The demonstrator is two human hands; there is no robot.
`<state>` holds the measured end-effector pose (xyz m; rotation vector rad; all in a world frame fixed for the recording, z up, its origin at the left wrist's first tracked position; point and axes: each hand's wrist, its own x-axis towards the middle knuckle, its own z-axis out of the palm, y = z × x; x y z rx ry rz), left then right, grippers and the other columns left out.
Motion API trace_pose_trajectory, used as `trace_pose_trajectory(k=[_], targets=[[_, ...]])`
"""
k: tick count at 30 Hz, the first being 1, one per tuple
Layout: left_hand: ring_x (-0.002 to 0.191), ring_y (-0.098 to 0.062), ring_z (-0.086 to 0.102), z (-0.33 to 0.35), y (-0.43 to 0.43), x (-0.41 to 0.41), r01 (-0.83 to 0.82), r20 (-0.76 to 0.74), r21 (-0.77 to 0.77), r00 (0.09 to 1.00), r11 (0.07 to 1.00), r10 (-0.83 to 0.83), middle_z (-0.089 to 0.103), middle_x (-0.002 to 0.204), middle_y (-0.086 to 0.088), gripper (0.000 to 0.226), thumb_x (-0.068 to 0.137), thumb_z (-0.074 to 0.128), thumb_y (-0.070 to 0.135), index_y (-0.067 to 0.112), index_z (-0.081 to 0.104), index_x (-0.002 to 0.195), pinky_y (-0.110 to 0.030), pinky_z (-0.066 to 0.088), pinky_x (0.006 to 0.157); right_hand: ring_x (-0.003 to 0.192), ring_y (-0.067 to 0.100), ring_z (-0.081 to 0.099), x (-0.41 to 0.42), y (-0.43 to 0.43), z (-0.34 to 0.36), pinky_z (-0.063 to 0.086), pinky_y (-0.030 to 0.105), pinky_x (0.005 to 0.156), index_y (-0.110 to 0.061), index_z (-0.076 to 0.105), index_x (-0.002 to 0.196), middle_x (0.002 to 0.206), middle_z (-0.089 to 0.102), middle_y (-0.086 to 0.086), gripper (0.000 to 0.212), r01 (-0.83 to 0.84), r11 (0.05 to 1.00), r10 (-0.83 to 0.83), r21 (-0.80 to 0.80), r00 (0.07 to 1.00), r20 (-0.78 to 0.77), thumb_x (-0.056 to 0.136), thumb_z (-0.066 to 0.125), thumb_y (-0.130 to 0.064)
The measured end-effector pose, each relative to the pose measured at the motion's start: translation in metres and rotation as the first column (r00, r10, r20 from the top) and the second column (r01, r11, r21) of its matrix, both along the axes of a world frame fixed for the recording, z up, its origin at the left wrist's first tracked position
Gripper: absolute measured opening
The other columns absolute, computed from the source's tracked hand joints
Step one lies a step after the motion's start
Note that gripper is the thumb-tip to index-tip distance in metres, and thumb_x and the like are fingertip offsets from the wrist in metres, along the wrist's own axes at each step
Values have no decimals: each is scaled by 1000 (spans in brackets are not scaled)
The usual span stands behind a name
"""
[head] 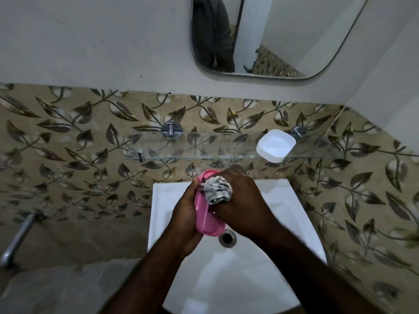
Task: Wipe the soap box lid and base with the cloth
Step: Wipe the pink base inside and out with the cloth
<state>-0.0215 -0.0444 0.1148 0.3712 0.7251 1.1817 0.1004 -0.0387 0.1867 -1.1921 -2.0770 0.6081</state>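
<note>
Over the white sink, my left hand point(186, 214) grips a pink soap box part point(205, 220) from its left side, tilted on edge. My right hand point(242, 205) presses a bunched grey-and-white striped cloth point(217, 189) against the pink part's upper inner face. The other soap box part, white point(275, 145), lies open side up on the glass shelf, away from both hands. I cannot tell which part is the lid and which the base.
The sink point(283, 200) has a metal drain point(227, 238) just below the pink part. A glass shelf point(192, 146) on metal brackets runs along the leaf-patterned tiles. A mirror point(294, 30) hangs above. A metal tap point(15, 241) juts out at the left.
</note>
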Motion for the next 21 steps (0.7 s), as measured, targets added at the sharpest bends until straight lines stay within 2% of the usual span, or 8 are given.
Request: trace_pose_trajectory(k=[3, 5, 8, 10, 13, 15, 17, 21], targets=[[96, -33, 72, 2, 0, -8, 1, 5, -62, 1000, 998, -1, 72, 109, -22, 63, 79, 56, 54, 2, 68, 112, -39, 59, 75, 76, 11, 61, 0, -19, -7, 51, 29, 69, -24, 65, 83, 83, 61, -7, 17, -188, 976, 194, -109, 980, 47, 70, 63, -14], [104, -37, 68, 4, -1, -11, -39, -27, -96, 999, 995, 36, 68, 115, -27, 72, 76, 60, 56, 3, 60, 123, -44, 55, 85, 83, 18, 61, 4, -26, -10, 52, 37, 73, -21, 70, 91, 89, 62, 0, 24, -274, 956, 286, -101, 948, 140, 71, 65, -8], [105, -37, 67, 5, -1, -9, -69, -38, -113, 997, 991, 66, 67, 118, -26, 72, 84, 58, 57, 4, 53, 133, -45, 54, 87, 86, 15, 58, 10, -24, -6, 48, 30, 73, -20, 72, 98, 91, 61, 0, 34, -275, 961, 271, -23, 927, 259, 67, 60, -9], [107, -37, 66, 5, 0, -9, -80, -28, -116, 997, 990, 77, 67, 118, -26, 74, 83, 58, 58, 4, 53, 133, -47, 54, 89, 84, 14, 56, 8, -24, -3, 46, 28, 72, -18, 72, 95, 89, 60, 0, 31, -252, 967, 252, -30, 939, 235, 68, 61, -10], [112, -42, 62, 5, -1, -10, -87, -23, -119, 996, 989, 85, 64, 120, -30, 83, 72, 67, 60, 3, 54, 131, -55, 46, 101, 84, 19, 59, 5, -31, -5, 49, 38, 75, -15, 71, 93, 89, 60, 3, 20, -312, 949, 315, -50, 930, 187, 75, 67, -7], [114, -44, 61, 3, -2, -10, -85, -4, -117, 996, 989, 85, 62, 121, -32, 88, 67, 70, 61, 3, 53, 131, -57, 43, 105, 85, 22, 57, 6, -34, -10, 49, 41, 75, -14, 69, 93, 89, 59, 5, 20, -348, 938, 338, -1, 912, 233, 75, 64, -7], [111, -42, 63, 1, -4, -9, -86, 11, -130, 996, 988, 88, 65, 117, -31, 86, 70, 66, 62, 1, 55, 129, -54, 47, 101, 88, 23, 57, 6, -36, -13, 49, 39, 75, -15, 69, 99, 93, 59, 4, 27, -325, 945, 306, 32, 917, 257, 74, 63, -4], [84, -30, 74, 5, -5, -6, -51, 37, -78, 998, 996, 54, 74, 94, -21, 70, 86, 50, 61, -1, 63, 115, -36, 60, 69, 84, 18, 58, -2, -31, -18, 46, 23, 72, -14, 69, 99, 91, 62, 5, 38, -143, 975, 121, 169, 984, 131, 65, 76, 1]])
